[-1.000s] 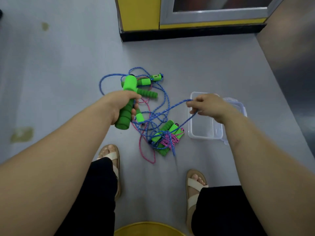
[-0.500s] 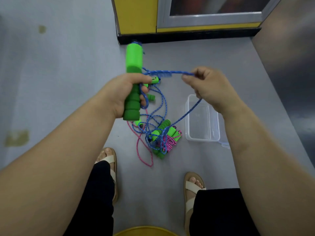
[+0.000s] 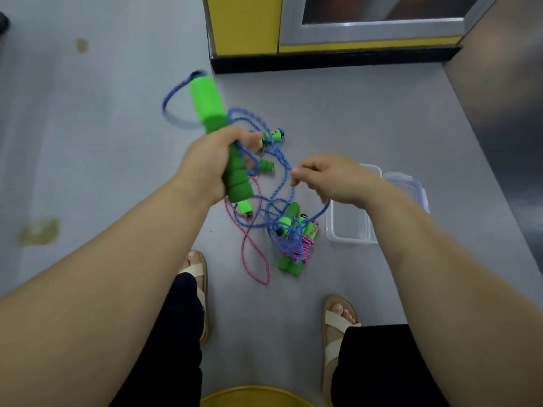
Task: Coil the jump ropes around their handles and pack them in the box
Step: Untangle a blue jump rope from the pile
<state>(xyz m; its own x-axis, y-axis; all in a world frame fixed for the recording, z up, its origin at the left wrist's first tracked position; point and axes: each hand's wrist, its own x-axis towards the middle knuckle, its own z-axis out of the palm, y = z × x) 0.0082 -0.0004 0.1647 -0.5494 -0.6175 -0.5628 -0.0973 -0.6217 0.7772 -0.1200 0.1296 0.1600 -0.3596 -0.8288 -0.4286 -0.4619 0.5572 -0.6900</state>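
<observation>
My left hand [image 3: 210, 164] grips a green foam handle [image 3: 216, 124] held up above the floor, tilted to the upper left. A blue rope [image 3: 266, 126] loops off its top and runs down to my right hand [image 3: 332, 179], which pinches the rope. On the floor below lies a tangle of blue and pink rope [image 3: 254, 259] with more green handles. One pair of handles [image 3: 292, 245] is bound with pink and blue rope. The clear plastic box [image 3: 351, 233] stands open on the floor, partly hidden by my right hand.
The box's lid [image 3: 411, 186] lies just right of it. A yellow cabinet with a black base [image 3: 323, 58] stands ahead, and a dark wall [image 3: 499, 127] runs along the right. My sandalled feet [image 3: 195, 271] flank the ropes. A yellow rim [image 3: 255, 396] shows at the bottom edge.
My left hand tilted the handle to the upper left and a blue loop swung out over its top. My right hand came down and right with the rope, over the box.
</observation>
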